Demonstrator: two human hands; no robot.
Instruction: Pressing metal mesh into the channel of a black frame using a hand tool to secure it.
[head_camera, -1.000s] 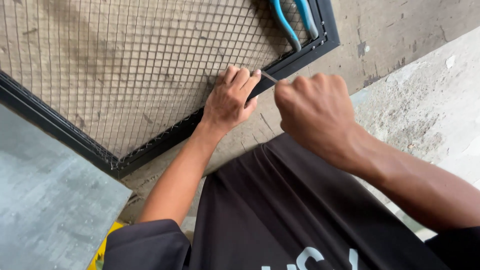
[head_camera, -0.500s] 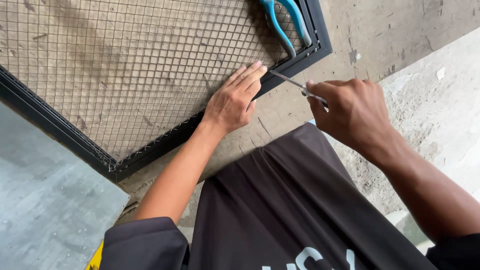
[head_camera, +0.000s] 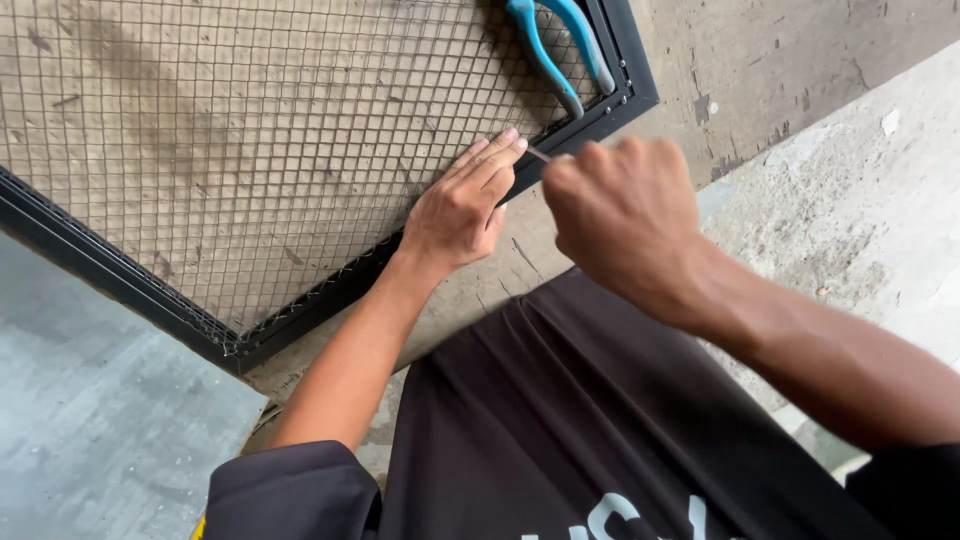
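Observation:
A wire mesh panel (head_camera: 250, 130) in a black metal frame (head_camera: 330, 285) lies on the concrete floor. My left hand (head_camera: 462, 205) presses flat on the mesh near the frame's lower edge, fingers pointing up and right. My right hand (head_camera: 620, 215) is closed in a fist around a thin metal wire (head_camera: 540, 155), whose tip reaches my left fingertips at the frame. Most of the wire is hidden inside the fist.
Blue-handled pliers (head_camera: 560, 45) lie on the mesh at the top, near the frame's corner. Stained concrete floor (head_camera: 760, 80) spreads to the right, and a smoother grey surface (head_camera: 90, 420) sits at lower left. My dark trousers (head_camera: 600, 440) fill the bottom.
My right hand swung out to the right with the wire, then came back left toward my left fingertips. My left hand stayed pressed on the mesh.

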